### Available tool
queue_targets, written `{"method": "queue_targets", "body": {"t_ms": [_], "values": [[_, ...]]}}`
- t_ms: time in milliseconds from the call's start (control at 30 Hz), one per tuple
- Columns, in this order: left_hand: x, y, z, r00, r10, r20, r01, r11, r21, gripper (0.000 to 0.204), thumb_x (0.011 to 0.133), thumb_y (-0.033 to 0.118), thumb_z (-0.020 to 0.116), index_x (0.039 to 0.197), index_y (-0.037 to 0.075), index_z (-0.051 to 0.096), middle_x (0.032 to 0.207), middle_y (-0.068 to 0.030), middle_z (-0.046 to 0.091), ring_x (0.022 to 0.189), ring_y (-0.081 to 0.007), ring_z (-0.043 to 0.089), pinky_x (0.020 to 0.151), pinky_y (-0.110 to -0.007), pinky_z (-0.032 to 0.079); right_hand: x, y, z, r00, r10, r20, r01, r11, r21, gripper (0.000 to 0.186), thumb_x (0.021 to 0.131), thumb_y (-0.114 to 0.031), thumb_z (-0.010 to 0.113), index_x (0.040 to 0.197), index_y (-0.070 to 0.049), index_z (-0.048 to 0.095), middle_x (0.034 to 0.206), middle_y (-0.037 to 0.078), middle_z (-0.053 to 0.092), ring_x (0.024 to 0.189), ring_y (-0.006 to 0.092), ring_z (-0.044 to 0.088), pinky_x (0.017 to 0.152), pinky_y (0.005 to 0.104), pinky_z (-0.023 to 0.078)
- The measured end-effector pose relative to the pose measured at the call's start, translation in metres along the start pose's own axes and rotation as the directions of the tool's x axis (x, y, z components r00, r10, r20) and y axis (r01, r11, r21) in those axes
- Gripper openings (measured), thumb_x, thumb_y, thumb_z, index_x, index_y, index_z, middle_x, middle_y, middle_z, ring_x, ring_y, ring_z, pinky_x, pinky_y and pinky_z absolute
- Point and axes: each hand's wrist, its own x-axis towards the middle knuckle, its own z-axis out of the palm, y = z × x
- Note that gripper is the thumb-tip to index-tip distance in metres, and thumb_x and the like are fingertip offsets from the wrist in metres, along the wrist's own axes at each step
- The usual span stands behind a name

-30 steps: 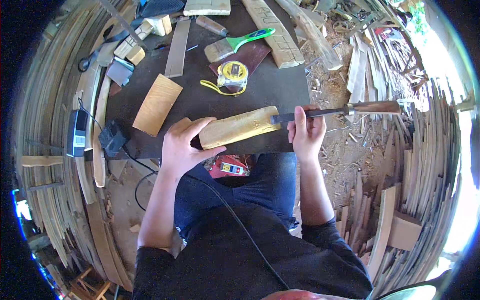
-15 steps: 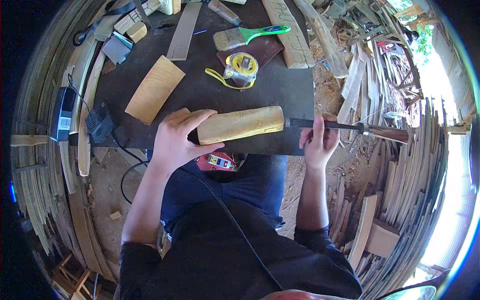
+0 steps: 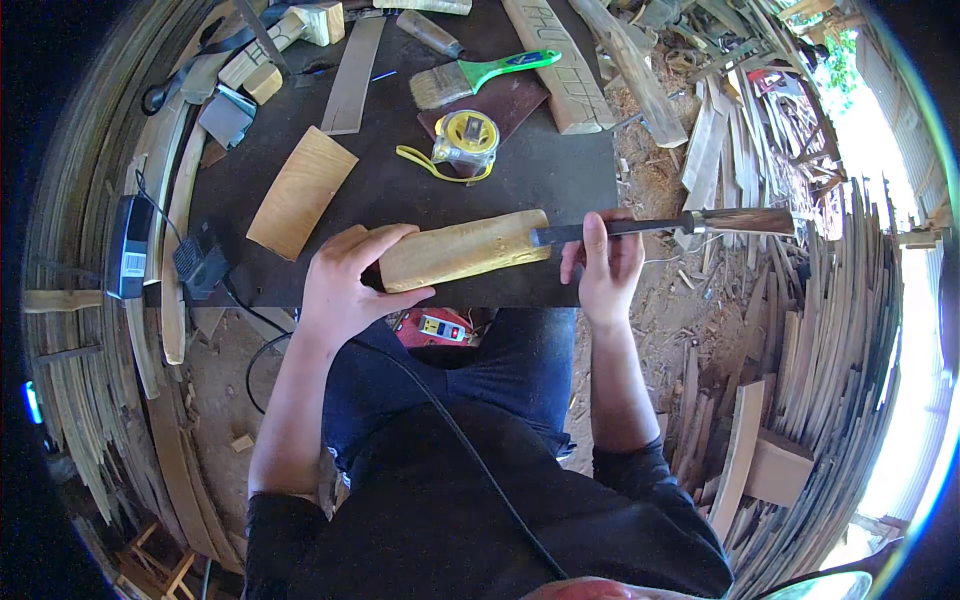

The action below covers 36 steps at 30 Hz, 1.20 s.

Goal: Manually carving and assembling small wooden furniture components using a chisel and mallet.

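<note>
Head view: L hand [image 3: 345, 285] grips L end of pale yellow-brown wooden block [image 3: 465, 252], thumb near side, fingers far, by near edge of dark flat tabletop [image 3: 560, 180]. R hand [image 3: 608, 268] pinches long dark-steel chisel [image 3: 665, 224] w/ brown wooden handle [image 3: 750, 221]; tip at block's R end, can't tell if biting. I'd hold blade low, press evenly, L fingers off cutting line. Containers: none I can make out for sure.

Head view | left fisheye, head-worn | looks steeply down past black shirt [image 3: 420, 500] onto left hand [image 3: 345, 275], right hand [image 3: 607, 265], tabletop [image 3: 560, 185] | near range
</note>
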Motion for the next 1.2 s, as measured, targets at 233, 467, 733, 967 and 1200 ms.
{"method": "queue_targets", "body": {"t_ms": [233, 467, 733, 967, 1200], "values": [[0.002, 0.0, 0.003, 0.997, 0.069, -0.029, -0.068, 0.997, 0.045, 0.06, 0.064, 0.031, 0.091, 0.116, 0.01, 0.069, 0.108, -0.0047, 0.074, 0.083, -0.0227, 0.069, 0.079, -0.035, 0.056, -0.002, 0.004, 0.005, 1.0, 0.03, -0.001, -0.03, 0.993, 0.113, 0.016, 0.102, -0.016, 0.061, 0.1, -0.004, 0.05, 0.066, 0.002, 0.052, 0.048, 0.0077, 0.051, 0.039, 0.0227, 0.038], [0.003, 0.003, 0.003, 0.999, 0.044, -0.021, -0.043, 0.998, 0.046, 0.061, 0.064, 0.032, 0.09, 0.117, 0.011, 0.069, 0.106, -0.0033, 0.074, 0.079, -0.022, 0.066, 0.077, -0.036, 0.056, 0.001, 0.004, 0.0, 0.998, 0.051, 0.019, -0.052, 0.998, 0.035, 0.016, 0.102, -0.017, 0.06, 0.099, -0.005, 0.051, 0.071, 0.001, 0.052, 0.049, 0.008, 0.051, 0.038, 0.0222, 0.036], [0.004, 0.002, 0.003, 0.998, 0.06, -0.025, -0.059, 0.997, 0.044, 0.061, 0.064, 0.033, 0.091, 0.116, 0.01, 0.069, 0.106, -0.0033, 0.074, 0.078, -0.0214, 0.066, 0.076, -0.035, 0.056, 0.0, -0.004, -0.011, 0.995, 0.097, -0.001, -0.097, 0.994, 0.043, 0.017, 0.102, -0.017, 0.06, 0.098, -0.005, 0.049, 0.068, 0.0, 0.053, 0.047, 0.0071, 0.05, 0.037, 0.0219, 0.036], [0.004, 0.006, 0.001, 0.999, 0.035, -0.027, -0.035, 0.999, 0.032, 0.059, 0.063, 0.029, 0.091, 0.114, 0.009, 0.07, 0.106, -0.0043, 0.074, 0.079, -0.0216, 0.068, 0.076, -0.035, 0.057, 0.004, -0.007, -0.017, 0.993, 0.092, -0.071, -0.092, 0.996, -0.002, 0.016, 0.102, -0.018, 0.061, 0.099, -0.006, 0.05, 0.065, 0.004, 0.058, 0.044, 0.0077, 0.049, 0.038, 0.0217, 0.036], [0.002, 0.002, -0.001, 1.0, 0.012, 0.001, -0.012, 1.0, 0.006, 0.059, 0.063, 0.029, 0.091, 0.115, 0.009, 0.07, 0.107, -0.0045, 0.074, 0.08, -0.022, 0.068, 0.077, -0.035, 0.056, -0.004, -0.007, -0.011, 0.997, 0.08, -0.001, -0.08, 0.997, -0.013, 0.015, 0.102, -0.017, 0.061, 0.098, -0.005, 0.051, 0.066, 0.003, 0.058, 0.045, 0.0077, 0.05, 0.037, 0.0228, 0.036]]}}
